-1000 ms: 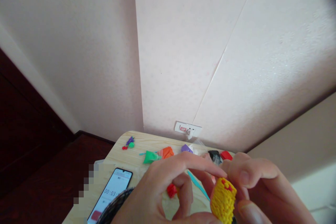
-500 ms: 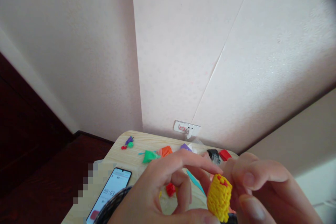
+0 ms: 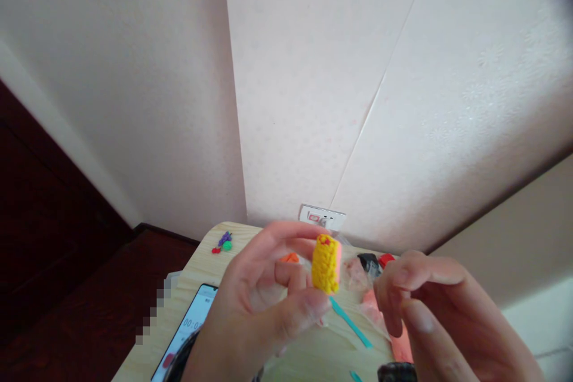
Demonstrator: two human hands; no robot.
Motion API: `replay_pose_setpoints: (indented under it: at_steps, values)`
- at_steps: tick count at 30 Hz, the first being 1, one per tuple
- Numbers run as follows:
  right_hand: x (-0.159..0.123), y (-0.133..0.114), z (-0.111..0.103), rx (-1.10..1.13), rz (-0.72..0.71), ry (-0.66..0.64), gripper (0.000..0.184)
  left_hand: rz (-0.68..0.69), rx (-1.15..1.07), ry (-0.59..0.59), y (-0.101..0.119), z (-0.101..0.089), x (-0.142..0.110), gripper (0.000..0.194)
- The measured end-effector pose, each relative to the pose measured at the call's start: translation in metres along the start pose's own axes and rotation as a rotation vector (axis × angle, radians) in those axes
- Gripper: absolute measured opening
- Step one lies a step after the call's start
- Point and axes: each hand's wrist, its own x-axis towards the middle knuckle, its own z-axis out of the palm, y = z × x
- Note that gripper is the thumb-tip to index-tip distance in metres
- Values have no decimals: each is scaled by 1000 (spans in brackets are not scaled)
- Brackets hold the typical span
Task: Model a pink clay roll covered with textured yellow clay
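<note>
My left hand pinches a small yellow clay piece between thumb and fingertips, above the table. Its yellow surface is bumpy, red bits dot the top, and a pink face shows on its right side. To the right and apart from it is my right hand, its fingers curled and the thumb close to the index finger. Whether anything small is between them is hidden. Below the hands a teal clay tool lies on the wooden table.
At the table's far left corner sit small clay fruits: purple grapes, a green ball and red pieces. A phone showing a timer lies left. Black clay, red clay and pink clay lie right. A wall socket is behind.
My left hand has moved left and up with the yellow clay piece, turning it so the pink side shows. My right hand has come away from the piece, and its fingers have drawn together.
</note>
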Motion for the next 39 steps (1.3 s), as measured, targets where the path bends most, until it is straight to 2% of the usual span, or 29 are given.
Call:
replay_pose_setpoints:
  at_steps: [1, 3, 6, 11, 15, 19, 26, 31, 39]
  values:
    - [1, 1, -2, -44, 34, -17, 9, 39, -40, 19, -1, -1, 1, 28]
    - [3, 4, -5, -153, 51, -159, 5, 117, -90, 49, -3, -2, 2, 27]
    - [5, 6, -6, -300, -3, -334, 6, 200, -127, 67, -7, -2, 4, 28]
    - [6, 4, 1, -339, -90, -448, 14, 173, -225, -43, -12, -1, 5, 27]
    - [5, 4, 5, -388, -157, -445, 20, 132, -261, -136, -14, -2, 6, 28]
    - [4, 3, 4, -396, -217, -435, 20, 96, -286, -161, -13, -3, 7, 26]
    - [3, 4, 1, -428, -261, -385, 11, 74, -315, -142, -10, -1, 7, 26]
    - [5, 2, -3, -493, -347, -426, 14, 88, -265, -95, -13, -2, 5, 29]
    - [4, 5, -6, -487, -414, -446, 18, 69, -206, -91, -12, 1, 2, 28]
